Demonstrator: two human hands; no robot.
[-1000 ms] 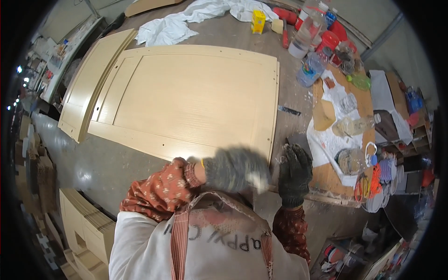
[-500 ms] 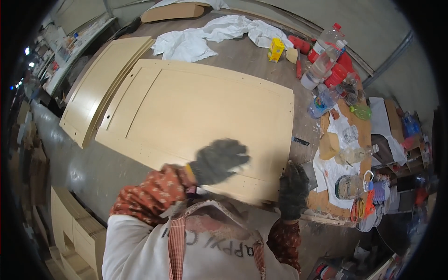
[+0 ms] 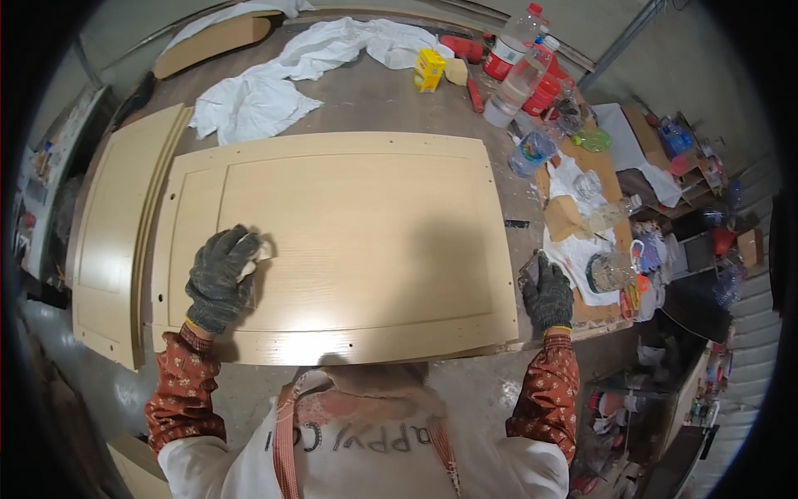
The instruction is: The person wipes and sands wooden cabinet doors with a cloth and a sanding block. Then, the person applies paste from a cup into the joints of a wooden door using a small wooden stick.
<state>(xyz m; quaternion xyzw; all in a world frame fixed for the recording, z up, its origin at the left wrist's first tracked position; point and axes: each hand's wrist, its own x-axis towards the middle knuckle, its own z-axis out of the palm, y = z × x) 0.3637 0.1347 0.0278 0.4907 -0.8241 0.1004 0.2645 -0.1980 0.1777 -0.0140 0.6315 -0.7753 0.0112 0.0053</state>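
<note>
the wooden door panel [image 3: 349, 241] lies flat on the grey workbench [image 3: 374, 91], long side across the view, with its near edge just in front of the person's apron [image 3: 366, 441].

the left hand [image 3: 220, 279], in a dark knit glove, rests palm down on the left part of the panel. its fingers are curled over a small pale pad [image 3: 253, 256], pressing it against the surface; only a corner of the pad shows.

the right hand [image 3: 547, 293], also gloved, sits at the right edge of the panel near its lower corner. its fingers are bent around something small and dark at the edge; what it is cannot be told.

a second, narrower panel [image 3: 112, 224] lies just beside the first on the left. a crumpled white cloth [image 3: 258, 91] lies beyond the far edge. plastic bottles [image 3: 519, 79], a yellow box [image 3: 430, 69] and mixed clutter stand to the far right.
</note>
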